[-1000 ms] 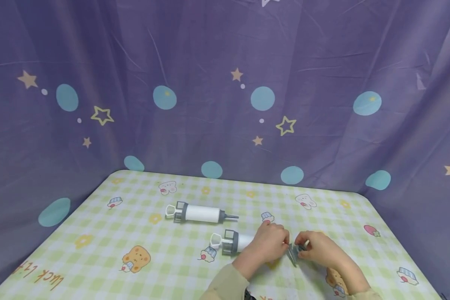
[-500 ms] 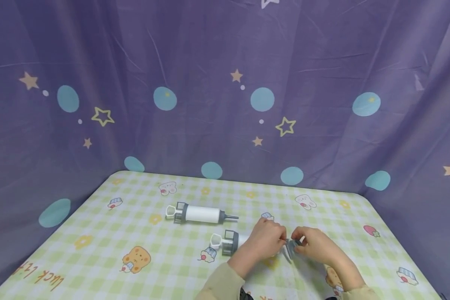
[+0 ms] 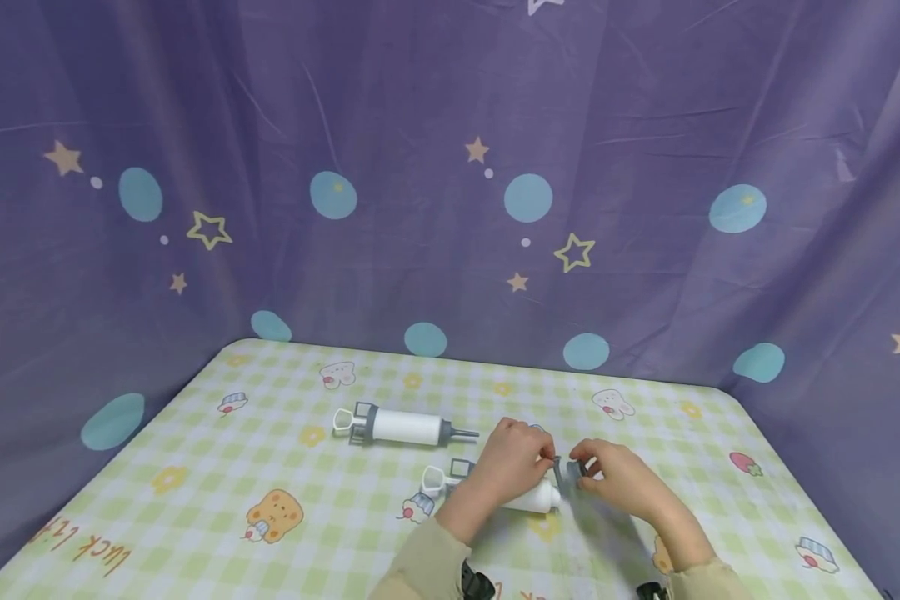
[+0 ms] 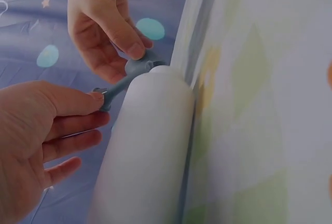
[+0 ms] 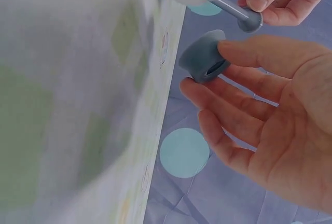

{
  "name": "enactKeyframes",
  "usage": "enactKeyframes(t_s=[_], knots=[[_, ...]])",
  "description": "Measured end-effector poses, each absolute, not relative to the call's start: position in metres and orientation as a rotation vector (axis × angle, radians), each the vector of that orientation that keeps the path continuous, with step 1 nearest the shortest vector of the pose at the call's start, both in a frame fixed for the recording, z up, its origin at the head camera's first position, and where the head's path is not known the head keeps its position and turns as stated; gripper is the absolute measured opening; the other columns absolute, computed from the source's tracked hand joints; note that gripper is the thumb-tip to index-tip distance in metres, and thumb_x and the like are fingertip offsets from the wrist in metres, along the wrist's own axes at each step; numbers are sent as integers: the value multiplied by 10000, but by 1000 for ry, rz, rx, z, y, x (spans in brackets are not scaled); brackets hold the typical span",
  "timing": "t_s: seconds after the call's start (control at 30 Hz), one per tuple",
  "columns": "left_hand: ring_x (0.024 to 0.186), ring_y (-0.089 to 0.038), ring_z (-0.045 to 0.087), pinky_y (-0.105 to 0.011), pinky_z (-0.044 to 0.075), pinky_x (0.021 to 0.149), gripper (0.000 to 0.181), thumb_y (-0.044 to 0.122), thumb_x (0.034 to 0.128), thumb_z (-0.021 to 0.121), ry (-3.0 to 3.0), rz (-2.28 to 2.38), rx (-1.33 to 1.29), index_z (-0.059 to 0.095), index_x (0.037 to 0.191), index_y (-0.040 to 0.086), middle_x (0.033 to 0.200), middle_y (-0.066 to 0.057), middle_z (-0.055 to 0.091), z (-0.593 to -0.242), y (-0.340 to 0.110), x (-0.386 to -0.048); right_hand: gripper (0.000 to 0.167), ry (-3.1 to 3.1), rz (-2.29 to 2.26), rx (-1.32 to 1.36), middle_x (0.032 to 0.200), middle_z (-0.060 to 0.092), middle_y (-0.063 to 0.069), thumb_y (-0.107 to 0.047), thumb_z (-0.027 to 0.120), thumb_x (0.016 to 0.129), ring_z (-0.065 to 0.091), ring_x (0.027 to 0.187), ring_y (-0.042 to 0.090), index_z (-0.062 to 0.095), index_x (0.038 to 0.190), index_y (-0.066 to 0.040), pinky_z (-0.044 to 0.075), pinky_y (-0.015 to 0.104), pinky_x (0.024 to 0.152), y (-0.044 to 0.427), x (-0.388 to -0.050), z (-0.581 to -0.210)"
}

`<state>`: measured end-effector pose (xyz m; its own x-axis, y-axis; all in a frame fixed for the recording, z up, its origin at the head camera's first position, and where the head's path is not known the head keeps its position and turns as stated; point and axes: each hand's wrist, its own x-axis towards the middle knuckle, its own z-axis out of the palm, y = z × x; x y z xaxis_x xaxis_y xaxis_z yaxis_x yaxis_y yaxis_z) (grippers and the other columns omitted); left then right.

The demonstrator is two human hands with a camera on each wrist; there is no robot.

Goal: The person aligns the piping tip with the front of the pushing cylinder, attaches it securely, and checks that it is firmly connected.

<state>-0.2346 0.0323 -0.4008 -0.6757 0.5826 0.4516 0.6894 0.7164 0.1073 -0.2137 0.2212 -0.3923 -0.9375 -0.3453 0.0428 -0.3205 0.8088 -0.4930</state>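
My left hand (image 3: pixel 513 457) pinches a slim grey nozzle (image 5: pixel 234 9) by its flared end. Across from it, my right hand (image 3: pixel 621 479) holds a short grey screw collar (image 5: pixel 203 57) between thumb and fingertips. In the head view the two grey parts are close to each other; in the right wrist view a gap shows between them. Below the left hand lies a white syringe-like tube (image 3: pixel 534 498), its tip end bare and its looped plunger handle (image 3: pixel 432 481) pointing left. The left hand and forearm hide part of this tube.
A second, whole syringe-like tool (image 3: pixel 407 427), white with grey ends and a grey nozzle, lies farther back on the checked tablecloth (image 3: pixel 195 467). Behind the table hangs a purple curtain (image 3: pixel 420 275).
Both hands have moved left and slightly away from me, carrying the nozzle and collar. The nozzle has swung more upright, and the tube's bare tip end has come into view.
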Motion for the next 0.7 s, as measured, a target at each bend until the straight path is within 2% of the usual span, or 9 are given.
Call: enactKeyframes(t_s=[0.3, 0.7], knots=[[733, -39, 572, -289, 419, 852, 33, 277, 791, 696, -2519, -465, -908, 665, 795, 268, 784, 154, 640, -398, 20, -240, 339, 2979, -866, -512, 1004, 587, 66, -34, 653, 761, 627, 851, 207, 601, 1094, 5, 523, 284, 705, 212, -218, -387], [774, -79, 591, -295, 413, 855, 45, 243, 783, 699, -2450, -557, -755, 662, 795, 220, 787, 111, 641, -393, 7, -242, 330, 2964, -1127, -510, 1011, 585, 80, 33, 652, 723, 639, 874, 222, 564, 1037, -20, 529, 331, 714, 194, -225, -386]])
